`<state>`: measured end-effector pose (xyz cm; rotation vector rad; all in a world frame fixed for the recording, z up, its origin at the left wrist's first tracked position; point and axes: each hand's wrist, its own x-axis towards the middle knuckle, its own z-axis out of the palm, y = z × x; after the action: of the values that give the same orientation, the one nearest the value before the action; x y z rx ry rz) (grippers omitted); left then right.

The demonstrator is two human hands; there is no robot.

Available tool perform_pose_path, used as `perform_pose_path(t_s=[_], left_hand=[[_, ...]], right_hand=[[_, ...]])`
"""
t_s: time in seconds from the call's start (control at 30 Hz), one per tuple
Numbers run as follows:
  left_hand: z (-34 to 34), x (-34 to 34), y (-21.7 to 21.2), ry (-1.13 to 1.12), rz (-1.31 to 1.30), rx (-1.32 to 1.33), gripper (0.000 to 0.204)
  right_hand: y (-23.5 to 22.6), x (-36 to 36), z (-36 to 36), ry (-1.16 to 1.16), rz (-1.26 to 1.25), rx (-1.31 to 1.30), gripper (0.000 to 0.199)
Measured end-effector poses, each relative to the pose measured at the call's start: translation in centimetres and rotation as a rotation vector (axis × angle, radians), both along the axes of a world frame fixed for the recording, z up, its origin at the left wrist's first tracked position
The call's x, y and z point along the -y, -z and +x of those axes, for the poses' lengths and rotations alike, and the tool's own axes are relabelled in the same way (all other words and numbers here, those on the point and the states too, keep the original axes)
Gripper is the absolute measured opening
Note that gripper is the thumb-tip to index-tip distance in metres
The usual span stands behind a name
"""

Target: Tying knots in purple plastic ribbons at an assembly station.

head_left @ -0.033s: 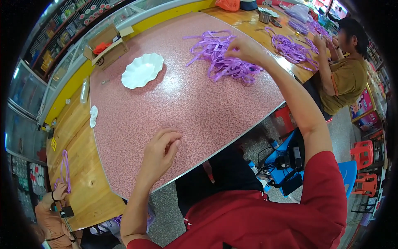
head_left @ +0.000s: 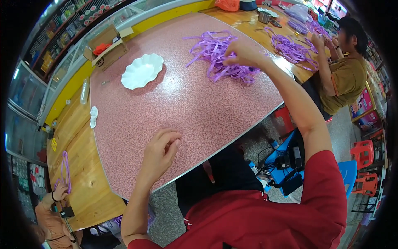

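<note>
Fingers of the right hand are closing on strands in the loose heap of purple plastic strips at one o'clock; pinching one strip alone would be avoiding tangles. The left hand is resting half-curled, empty, on the pink speckled tabletop; a white scalloped dish is lying at eleven o'clock.

There is one view only, from a camera on the person's head. It looks steeply down and forward over the pink table, quite near, with the person's own arms entering from the lower edge. The fisheye lens bends the table's edges, and the dark rim is probably hiding the far corners.
</note>
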<state>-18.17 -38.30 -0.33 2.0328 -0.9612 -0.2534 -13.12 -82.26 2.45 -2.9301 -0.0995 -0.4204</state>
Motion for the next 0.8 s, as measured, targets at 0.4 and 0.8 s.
perform_pose_path(t_s=[0.4,0.8], left_hand=[[1.8,0.3,-0.3,0.032,0.060,-0.075,0.019],[1.8,10.8,-11.6,-0.089,-0.553,0.552,0.053]], right_hand=[[-11.9,3.1,1.2,0.152,0.474,-0.045,0.032],[-19.6,-9.3,-7.0,-0.399,0.532,-0.167,0.027]])
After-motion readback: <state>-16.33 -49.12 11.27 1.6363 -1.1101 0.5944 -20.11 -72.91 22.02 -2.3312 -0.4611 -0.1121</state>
